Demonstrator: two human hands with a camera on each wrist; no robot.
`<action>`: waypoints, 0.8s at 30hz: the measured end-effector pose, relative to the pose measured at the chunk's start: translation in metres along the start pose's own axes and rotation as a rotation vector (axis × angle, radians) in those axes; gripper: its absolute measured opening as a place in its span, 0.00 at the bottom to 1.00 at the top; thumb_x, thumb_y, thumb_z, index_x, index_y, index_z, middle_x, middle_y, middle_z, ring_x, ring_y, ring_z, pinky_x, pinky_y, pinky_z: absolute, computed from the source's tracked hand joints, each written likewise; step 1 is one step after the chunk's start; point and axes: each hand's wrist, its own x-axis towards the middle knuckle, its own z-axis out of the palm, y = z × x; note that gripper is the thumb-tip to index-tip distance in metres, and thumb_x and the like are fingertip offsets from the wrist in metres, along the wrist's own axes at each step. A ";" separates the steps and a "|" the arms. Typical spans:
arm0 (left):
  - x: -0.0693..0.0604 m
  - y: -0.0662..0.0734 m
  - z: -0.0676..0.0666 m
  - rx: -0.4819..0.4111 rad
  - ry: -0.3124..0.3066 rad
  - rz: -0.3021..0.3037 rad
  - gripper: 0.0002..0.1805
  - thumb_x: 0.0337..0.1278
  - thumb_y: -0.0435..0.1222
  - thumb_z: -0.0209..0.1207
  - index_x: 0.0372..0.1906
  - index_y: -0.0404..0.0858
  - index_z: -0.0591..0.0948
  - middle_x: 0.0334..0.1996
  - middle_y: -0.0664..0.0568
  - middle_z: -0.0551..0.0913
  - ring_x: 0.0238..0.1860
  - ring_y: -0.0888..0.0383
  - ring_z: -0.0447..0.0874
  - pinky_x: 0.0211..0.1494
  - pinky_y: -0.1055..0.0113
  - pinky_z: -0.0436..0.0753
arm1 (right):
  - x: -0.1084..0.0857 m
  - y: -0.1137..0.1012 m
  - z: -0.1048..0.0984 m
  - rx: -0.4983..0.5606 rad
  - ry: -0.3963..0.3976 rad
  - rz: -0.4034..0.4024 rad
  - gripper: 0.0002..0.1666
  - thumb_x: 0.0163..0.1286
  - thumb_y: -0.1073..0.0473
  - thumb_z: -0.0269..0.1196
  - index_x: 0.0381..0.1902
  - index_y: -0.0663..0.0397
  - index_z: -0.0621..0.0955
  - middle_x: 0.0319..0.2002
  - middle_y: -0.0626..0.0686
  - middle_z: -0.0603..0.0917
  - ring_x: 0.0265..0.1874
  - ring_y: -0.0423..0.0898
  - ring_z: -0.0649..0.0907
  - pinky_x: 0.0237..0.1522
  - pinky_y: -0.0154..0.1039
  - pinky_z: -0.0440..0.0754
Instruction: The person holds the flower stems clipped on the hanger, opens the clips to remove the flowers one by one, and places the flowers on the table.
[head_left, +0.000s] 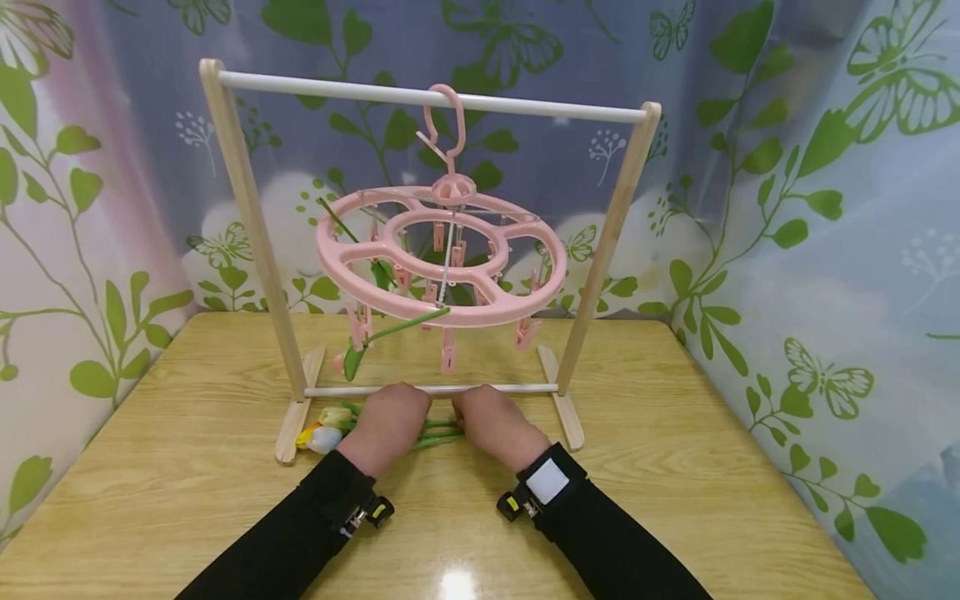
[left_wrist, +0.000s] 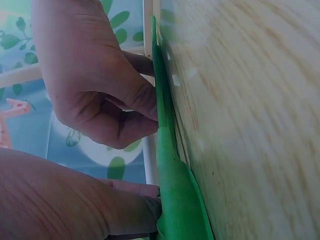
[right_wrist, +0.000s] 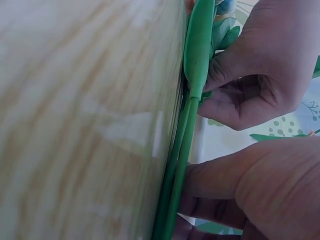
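Artificial tulips [head_left: 325, 438] with white, cream and yellow-orange heads lie on the table, heads to the left and green stems [head_left: 441, 432] to the right. My left hand [head_left: 390, 419] pinches the bunch by its leaves; the right wrist view shows its thumb and finger [right_wrist: 240, 80] against the green. My right hand [head_left: 495, 423] pinches the stems farther right, as the left wrist view shows its curled fingers [left_wrist: 107, 95] there. Above hangs a pink round clip hanger [head_left: 442, 312], with a pink tulip [head_left: 352, 360] clipped at its front left.
A wooden frame [head_left: 255, 217] with a white top rod [head_left: 322, 87] bears the hanger. Its low crossbar [head_left: 337, 391] runs just behind my hands. Several pink clips [head_left: 448, 357] dangle from the rings. A patterned curtain [head_left: 750, 208] surrounds the wooden table [head_left: 675, 500].
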 end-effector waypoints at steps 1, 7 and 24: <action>0.000 0.000 0.000 -0.003 0.001 0.001 0.14 0.67 0.31 0.62 0.22 0.42 0.77 0.21 0.48 0.79 0.25 0.51 0.83 0.28 0.58 0.83 | 0.000 0.000 0.000 0.006 0.000 0.003 0.14 0.66 0.67 0.65 0.23 0.48 0.76 0.19 0.44 0.74 0.19 0.40 0.72 0.21 0.32 0.68; -0.001 -0.001 -0.001 0.000 0.025 0.006 0.14 0.66 0.31 0.62 0.23 0.41 0.78 0.21 0.48 0.80 0.26 0.51 0.83 0.27 0.58 0.83 | -0.001 0.001 0.000 -0.012 0.017 -0.018 0.13 0.66 0.66 0.66 0.24 0.48 0.78 0.20 0.44 0.76 0.20 0.39 0.73 0.22 0.33 0.70; -0.005 -0.002 -0.004 -0.026 0.046 0.064 0.12 0.65 0.30 0.63 0.25 0.40 0.78 0.21 0.48 0.78 0.26 0.51 0.82 0.27 0.58 0.82 | -0.001 -0.001 -0.002 0.000 -0.035 -0.018 0.08 0.67 0.65 0.66 0.28 0.50 0.80 0.24 0.45 0.79 0.23 0.39 0.75 0.27 0.33 0.72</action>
